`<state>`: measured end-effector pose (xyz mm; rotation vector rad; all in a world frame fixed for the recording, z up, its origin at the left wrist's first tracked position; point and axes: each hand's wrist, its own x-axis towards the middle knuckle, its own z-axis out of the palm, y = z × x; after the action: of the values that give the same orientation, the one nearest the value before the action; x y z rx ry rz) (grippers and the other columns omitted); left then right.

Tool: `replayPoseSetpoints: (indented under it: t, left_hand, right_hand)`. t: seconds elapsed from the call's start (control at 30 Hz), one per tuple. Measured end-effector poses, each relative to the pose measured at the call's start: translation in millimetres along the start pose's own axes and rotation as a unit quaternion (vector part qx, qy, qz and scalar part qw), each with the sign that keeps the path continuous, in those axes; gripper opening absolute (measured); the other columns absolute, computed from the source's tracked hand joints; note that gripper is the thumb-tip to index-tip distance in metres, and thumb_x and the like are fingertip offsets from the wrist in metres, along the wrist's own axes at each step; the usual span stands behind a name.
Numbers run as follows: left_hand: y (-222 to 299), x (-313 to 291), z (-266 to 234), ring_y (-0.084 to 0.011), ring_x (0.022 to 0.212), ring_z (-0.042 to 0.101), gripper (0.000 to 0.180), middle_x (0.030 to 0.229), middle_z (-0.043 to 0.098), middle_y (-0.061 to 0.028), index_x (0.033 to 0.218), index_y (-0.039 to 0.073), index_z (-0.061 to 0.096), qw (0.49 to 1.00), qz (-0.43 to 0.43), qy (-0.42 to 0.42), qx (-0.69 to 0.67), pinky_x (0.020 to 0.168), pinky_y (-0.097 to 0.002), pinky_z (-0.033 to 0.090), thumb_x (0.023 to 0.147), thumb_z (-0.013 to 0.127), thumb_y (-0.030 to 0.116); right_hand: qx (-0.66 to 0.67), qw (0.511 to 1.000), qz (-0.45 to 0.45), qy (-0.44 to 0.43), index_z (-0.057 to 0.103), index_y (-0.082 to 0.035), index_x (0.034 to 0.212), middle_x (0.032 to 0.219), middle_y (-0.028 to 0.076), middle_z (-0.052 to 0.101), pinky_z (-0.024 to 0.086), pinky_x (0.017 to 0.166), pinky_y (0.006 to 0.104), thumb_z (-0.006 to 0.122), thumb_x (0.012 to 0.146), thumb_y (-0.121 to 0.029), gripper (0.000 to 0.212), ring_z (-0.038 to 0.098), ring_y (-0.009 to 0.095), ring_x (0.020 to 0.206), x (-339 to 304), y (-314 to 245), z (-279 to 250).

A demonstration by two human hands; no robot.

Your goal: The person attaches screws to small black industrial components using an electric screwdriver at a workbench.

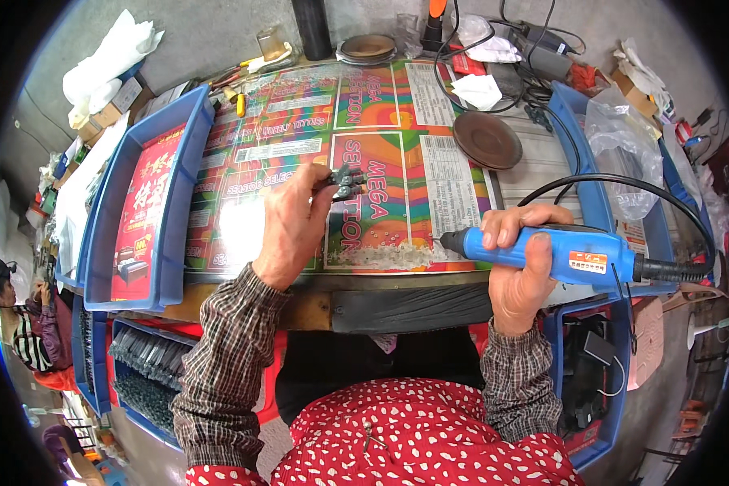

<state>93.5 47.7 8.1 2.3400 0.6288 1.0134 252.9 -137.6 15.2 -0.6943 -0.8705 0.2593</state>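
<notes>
My left hand (293, 217) pinches several small dark metal parts (347, 183) just above the printed sheet on the table. What kind of parts they are is too small to make out. In my right hand (520, 279) lies a blue corded electric screwdriver (571, 253), the fingers wrapped round its body. Its black nose points left, toward my left hand but apart from the parts. From its right end a thick black cable (688, 202) arches up and back over the table.
A blue tray (170, 235) with a red sheet stands left. Brown round plates (488, 140) sit at the back and right. Another blue tray (579, 154) with clear plastic bags is on the right. Below the left table edge, a bin holds dark metal strips (150, 356). A person (36, 324) sits far left.
</notes>
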Motion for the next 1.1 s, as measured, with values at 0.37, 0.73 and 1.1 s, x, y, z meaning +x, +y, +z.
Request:
replayPoseSetpoints:
  t: [0.37, 0.73, 1.1]
  left_hand:
    - [34.9, -43.8, -11.1, -0.0064, 0.062, 0.053, 0.017, 0.078, 0.059, -0.0029, 0.097, -0.003, 0.061, 0.957, -0.176, -0.051, -0.225, 0.05, -0.019, 0.047, 0.08, 0.062, -0.003]
    - [48.7, -76.9, 11.1, -0.0232, 0.068, 0.061, 0.027, 0.08, 0.06, -0.009, 0.09, 0.003, 0.063, 0.991, 0.125, -0.034, -0.017, 0.056, -0.0296, 0.049, 0.065, 0.071, -0.001]
    - [43.2, -88.6, 15.0, -0.0209, 0.063, 0.058, 0.028, 0.077, 0.059, -0.0078, 0.086, 0.003, 0.059, 0.98, 0.193, 0.02, 0.049, 0.053, -0.0301, 0.045, 0.062, 0.072, -0.002]
  right_hand:
    - [-0.028, 1.0, 0.012, 0.001, 0.043, -0.008, 0.095, 0.069, 0.005, 0.048, 0.04, 0.068, 0.0361, 0.058, 0.085, -0.037, 0.034, 0.049, 0.017, 0.063, 1.7, -8.3, 5.9]
    - [0.022, 0.998, 0.048, -0.041, 0.042, -0.01, 0.095, 0.067, 0.003, 0.048, 0.04, 0.064, 0.0354, 0.06, 0.083, -0.048, 0.044, 0.051, 0.017, 0.058, -2.9, -25.1, 22.8]
    - [0.064, 0.993, 0.051, -0.087, 0.041, -0.009, 0.095, 0.068, 0.003, 0.049, 0.043, 0.062, 0.0359, 0.053, 0.085, -0.053, 0.047, 0.053, 0.016, 0.055, -3.2, -27.1, 31.1]
